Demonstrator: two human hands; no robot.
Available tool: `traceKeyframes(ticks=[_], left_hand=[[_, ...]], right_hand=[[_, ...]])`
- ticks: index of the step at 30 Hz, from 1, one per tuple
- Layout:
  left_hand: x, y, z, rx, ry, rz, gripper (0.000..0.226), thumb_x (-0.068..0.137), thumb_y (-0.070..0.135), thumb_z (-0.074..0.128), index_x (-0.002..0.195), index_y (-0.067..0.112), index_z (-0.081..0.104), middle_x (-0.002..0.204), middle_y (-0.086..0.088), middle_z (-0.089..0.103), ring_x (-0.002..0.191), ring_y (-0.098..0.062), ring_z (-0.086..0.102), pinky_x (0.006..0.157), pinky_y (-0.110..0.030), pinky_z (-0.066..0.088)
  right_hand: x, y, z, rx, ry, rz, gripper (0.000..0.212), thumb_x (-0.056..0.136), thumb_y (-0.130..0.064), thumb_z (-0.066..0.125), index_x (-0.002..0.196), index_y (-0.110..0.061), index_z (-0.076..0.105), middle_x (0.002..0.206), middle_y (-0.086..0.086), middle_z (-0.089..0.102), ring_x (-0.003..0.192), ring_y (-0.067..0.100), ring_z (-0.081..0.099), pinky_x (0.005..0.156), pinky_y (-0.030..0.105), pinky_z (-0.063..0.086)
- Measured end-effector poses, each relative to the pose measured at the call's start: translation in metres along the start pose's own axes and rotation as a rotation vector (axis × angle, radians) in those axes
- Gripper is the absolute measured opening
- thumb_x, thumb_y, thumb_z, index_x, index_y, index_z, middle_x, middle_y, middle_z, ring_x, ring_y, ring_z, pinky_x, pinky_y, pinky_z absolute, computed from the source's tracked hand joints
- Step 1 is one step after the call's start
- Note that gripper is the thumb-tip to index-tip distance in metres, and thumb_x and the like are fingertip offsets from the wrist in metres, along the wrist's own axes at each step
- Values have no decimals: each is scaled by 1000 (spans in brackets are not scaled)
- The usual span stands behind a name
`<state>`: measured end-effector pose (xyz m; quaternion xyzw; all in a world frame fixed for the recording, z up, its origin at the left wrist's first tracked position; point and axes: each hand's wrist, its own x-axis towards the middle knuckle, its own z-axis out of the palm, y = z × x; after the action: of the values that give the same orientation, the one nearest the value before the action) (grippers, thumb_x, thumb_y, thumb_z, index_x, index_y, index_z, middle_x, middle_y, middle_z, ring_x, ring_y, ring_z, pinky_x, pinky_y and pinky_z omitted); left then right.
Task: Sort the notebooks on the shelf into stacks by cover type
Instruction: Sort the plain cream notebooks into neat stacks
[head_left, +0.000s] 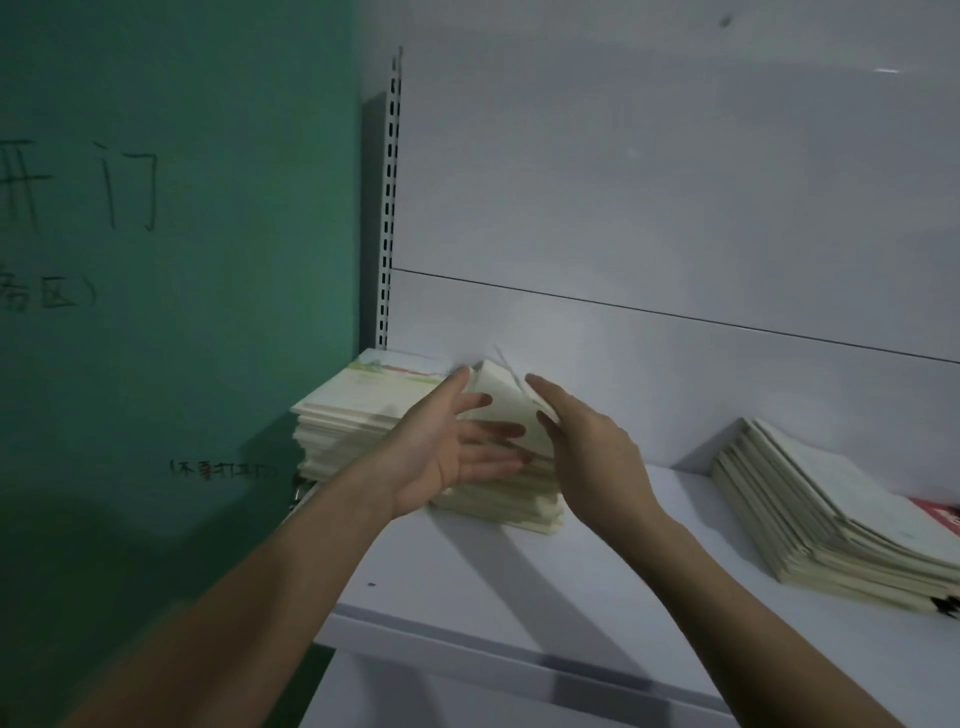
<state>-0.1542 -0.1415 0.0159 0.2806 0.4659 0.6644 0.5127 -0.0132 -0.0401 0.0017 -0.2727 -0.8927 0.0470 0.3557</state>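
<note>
A pale cream stack of notebooks (511, 499) stands in the middle-left of the white shelf (467, 587). Its topmost notebooks (501, 400) are tilted up between my hands. My left hand (457, 441) lies with straight fingers against the left side of the tilted notebooks. On their right edge rests my right hand (587, 447), its fingers stretched out. Behind and to the left is a second stack (348, 415) whose top cover bears a green and red print. A third, slanted stack of cream notebooks (826, 519) lies at the right.
A red cover (940, 514) shows behind the right stack. A green wall with handwriting (171, 260) borders the shelf on the left. The white back panel (675, 208) and a slotted upright (389, 208) stand behind the stacks.
</note>
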Motion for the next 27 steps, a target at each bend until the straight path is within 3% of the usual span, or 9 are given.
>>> traceKeyframes(ticks=[5,8,10,12,15,18,21,23,27], left_hand=[[4,13,12,-10,40,-51,61,96,59,43,129,11,60,121,-16,68,110,-32,66,84,-44,58],[-1,10,15,1,108,-82,44,98,44,49,122,10,65,116,-11,72,99,-24,71,71,-33,59],[0,2,10,-5,185,-42,34,100,30,51,127,12,59,116,-13,71,97,-28,71,65,-35,60],[-1,-3,1,-22,246,8,33,101,20,49,134,17,52,120,-15,69,102,-33,68,68,-40,58],[-3,1,-17,-52,292,89,36,102,13,45,138,20,47,124,-15,66,106,-34,65,70,-43,56],[-5,15,-36,-44,370,147,39,98,10,52,136,19,49,121,-12,66,98,-28,66,56,-38,58],[-10,25,-51,-13,364,163,49,92,-2,59,134,20,48,123,-9,66,101,-27,67,57,-36,61],[-17,31,-60,19,373,157,52,91,-5,58,134,22,46,119,-7,66,98,-26,67,56,-36,61],[-36,30,-84,40,392,130,52,93,-6,53,133,27,46,117,-5,65,98,-30,65,57,-43,60]], right_hand=[[-15,-13,3,-85,33,-340,61,81,0,64,137,-20,51,134,4,59,111,28,63,79,35,55],[-20,-12,8,-104,-91,-455,64,86,0,61,145,-16,42,145,10,49,128,31,52,95,44,50],[-21,-11,1,22,-291,-480,59,100,-20,49,153,-26,24,158,2,28,144,25,28,115,42,30],[-25,-12,-10,235,-491,-445,58,101,-43,41,152,-41,15,161,-14,15,148,4,9,121,27,9],[-36,-11,-22,431,-457,-318,49,99,-49,39,146,-47,27,154,-27,25,139,-14,15,114,11,10],[-28,8,-13,466,-189,-196,42,104,-23,39,143,-38,40,145,-20,43,133,-7,34,110,14,27],[-5,27,1,469,-102,111,57,94,-1,40,142,-31,39,137,-10,50,130,7,43,104,23,37],[8,32,9,344,-177,162,55,96,-20,49,147,-28,32,145,-7,44,135,13,38,106,30,35],[27,25,25,33,-443,71,86,88,-66,49,155,-25,15,162,-1,15,148,19,13,119,42,18]])
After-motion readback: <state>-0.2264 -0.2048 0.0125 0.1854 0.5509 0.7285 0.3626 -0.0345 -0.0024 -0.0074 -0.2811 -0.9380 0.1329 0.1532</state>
